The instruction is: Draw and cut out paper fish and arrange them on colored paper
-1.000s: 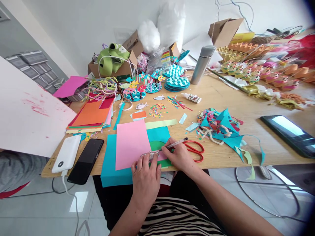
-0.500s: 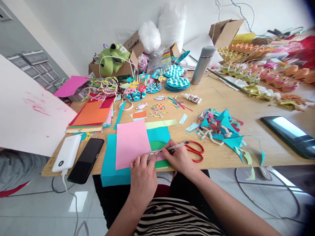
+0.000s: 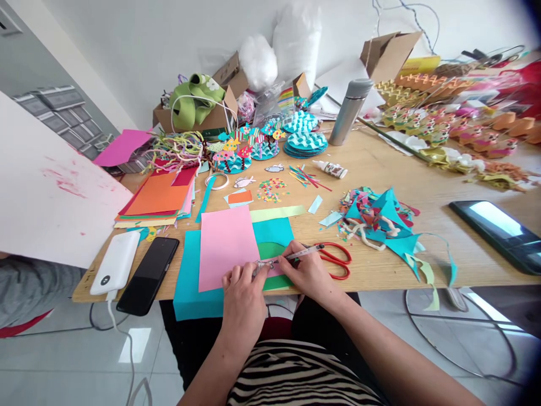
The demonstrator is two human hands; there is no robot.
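Note:
My right hand point(image 3: 308, 272) is closed around a slim white pen point(image 3: 305, 252), its tip at a small pink piece of paper point(image 3: 275, 269). Beside it, my left hand point(image 3: 245, 287) presses a small grey-white cutout with its fingertips; most of the cutout is hidden. A pink sheet point(image 3: 226, 245) lies left of my fingers, over blue paper point(image 3: 194, 299). Green paper point(image 3: 270, 249) shows under the small pink piece. Red-handled scissors point(image 3: 344, 260) lie just right of the pen, their blades hidden behind my right hand.
Coloured sheets point(image 3: 158, 194), a black phone point(image 3: 147, 276) and a white power bank point(image 3: 115, 264) lie left. Paper scraps point(image 3: 376, 217) and a dark tablet point(image 3: 499, 231) are right. Farther back are a glue bottle point(image 3: 331, 168), a steel flask point(image 3: 350, 113) and blue paper discs point(image 3: 305, 145).

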